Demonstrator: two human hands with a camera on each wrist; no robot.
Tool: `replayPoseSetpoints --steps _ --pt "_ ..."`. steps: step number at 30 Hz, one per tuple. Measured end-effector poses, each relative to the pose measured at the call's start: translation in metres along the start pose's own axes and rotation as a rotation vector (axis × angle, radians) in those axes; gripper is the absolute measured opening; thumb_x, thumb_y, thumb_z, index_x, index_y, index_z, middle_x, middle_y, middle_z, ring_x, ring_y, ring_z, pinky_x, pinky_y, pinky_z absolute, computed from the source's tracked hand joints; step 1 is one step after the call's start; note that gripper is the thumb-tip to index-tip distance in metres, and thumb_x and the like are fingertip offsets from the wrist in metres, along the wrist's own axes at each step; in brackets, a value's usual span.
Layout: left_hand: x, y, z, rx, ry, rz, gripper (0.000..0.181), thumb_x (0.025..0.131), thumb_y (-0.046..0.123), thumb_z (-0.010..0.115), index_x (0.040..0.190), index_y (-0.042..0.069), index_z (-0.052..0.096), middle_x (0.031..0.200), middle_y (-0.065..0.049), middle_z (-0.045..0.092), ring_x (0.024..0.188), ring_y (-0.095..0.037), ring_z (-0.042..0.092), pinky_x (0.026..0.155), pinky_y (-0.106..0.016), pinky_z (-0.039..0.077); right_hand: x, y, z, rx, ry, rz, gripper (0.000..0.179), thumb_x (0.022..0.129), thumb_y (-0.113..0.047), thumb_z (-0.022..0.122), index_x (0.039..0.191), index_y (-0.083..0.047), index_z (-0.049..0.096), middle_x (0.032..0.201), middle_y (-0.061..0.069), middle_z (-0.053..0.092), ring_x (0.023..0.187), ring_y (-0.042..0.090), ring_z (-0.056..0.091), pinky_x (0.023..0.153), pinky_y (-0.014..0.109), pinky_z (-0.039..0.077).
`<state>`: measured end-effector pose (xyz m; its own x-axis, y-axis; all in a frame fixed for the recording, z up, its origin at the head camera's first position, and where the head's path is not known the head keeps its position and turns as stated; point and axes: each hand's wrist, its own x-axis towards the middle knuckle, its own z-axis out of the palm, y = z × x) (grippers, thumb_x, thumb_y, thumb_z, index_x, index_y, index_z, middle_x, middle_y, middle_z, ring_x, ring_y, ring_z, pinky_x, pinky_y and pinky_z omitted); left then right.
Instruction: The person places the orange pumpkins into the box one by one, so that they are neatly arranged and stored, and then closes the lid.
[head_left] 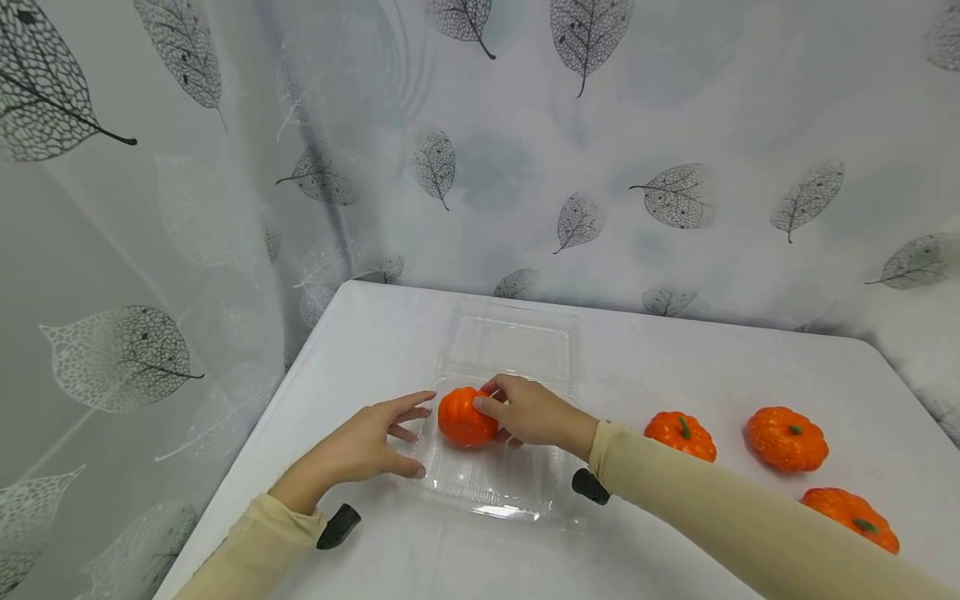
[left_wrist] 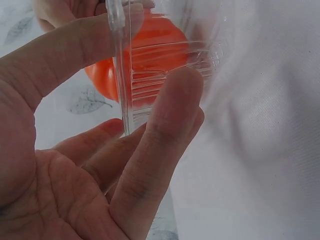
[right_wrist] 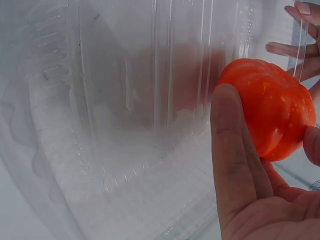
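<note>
A small orange pumpkin [head_left: 465, 418] with ribbed sides is in the left part of a clear plastic clamshell box [head_left: 495, 492], whose lid [head_left: 516, 343] lies folded back behind it. My right hand [head_left: 534, 412] grips this pumpkin between thumb and fingers, as the right wrist view also shows around the pumpkin [right_wrist: 272, 107]. At the box's left edge is my left hand [head_left: 367, 446], its thumb and fingers spread apart. In the left wrist view the fingers of my left hand [left_wrist: 100, 135] lie around the clear wall; whether they touch it I cannot tell.
To the right on the white table [head_left: 360, 333] are three more orange pumpkins with green stems: one nearest the box [head_left: 681, 435], one further right [head_left: 787, 439] and one partly behind my sleeve [head_left: 851, 517]. A leaf-patterned curtain [head_left: 510, 167] hangs behind and to the left.
</note>
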<state>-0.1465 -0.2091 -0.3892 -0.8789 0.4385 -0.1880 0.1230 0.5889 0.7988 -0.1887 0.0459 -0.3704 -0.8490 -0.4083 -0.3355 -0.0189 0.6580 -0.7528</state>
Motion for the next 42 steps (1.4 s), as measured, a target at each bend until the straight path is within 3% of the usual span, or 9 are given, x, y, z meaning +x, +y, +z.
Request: replayPoseSetpoints --steps 10,19,34,42 --pt "0.002 0.001 0.003 -0.001 0.020 -0.059 0.083 0.074 0.014 0.091 0.143 0.018 0.044 0.143 -0.010 0.059 0.110 -0.024 0.067 0.082 -0.042 0.056 -0.002 -0.001 0.000 0.050 -0.021 0.003 0.042 0.101 -0.033 0.062 0.131 -0.005 0.057 0.117 0.012 0.063 0.079 0.028 0.069 0.070 0.039 0.060" --pt "0.000 0.003 0.001 -0.025 0.006 -0.032 0.080 0.074 0.013 0.091 0.139 0.015 0.044 0.143 -0.014 0.057 0.110 -0.027 0.067 0.079 -0.040 0.057 -0.005 0.002 -0.001 0.039 -0.017 0.011 0.051 0.094 -0.032 0.072 0.133 -0.006 0.055 0.118 0.010 0.063 0.078 0.027 0.068 0.069 0.037 0.059" --pt "0.001 0.004 0.001 -0.021 0.021 -0.068 0.081 0.074 0.013 0.091 0.140 0.015 0.045 0.144 -0.011 0.057 0.111 -0.025 0.067 0.081 -0.040 0.056 -0.012 0.003 -0.005 0.076 -0.021 0.005 0.056 0.091 -0.027 0.075 0.137 -0.005 0.052 0.123 0.012 0.062 0.082 0.025 0.069 0.071 0.036 0.059" --pt "0.002 0.001 0.002 -0.024 0.012 -0.053 0.081 0.074 0.013 0.091 0.140 0.013 0.044 0.145 -0.014 0.056 0.112 -0.028 0.066 0.082 -0.043 0.057 -0.014 0.008 -0.002 0.111 -0.020 0.014 0.059 0.090 -0.028 0.076 0.139 -0.006 0.051 0.127 0.012 0.060 0.086 0.026 0.067 0.076 0.039 0.059"
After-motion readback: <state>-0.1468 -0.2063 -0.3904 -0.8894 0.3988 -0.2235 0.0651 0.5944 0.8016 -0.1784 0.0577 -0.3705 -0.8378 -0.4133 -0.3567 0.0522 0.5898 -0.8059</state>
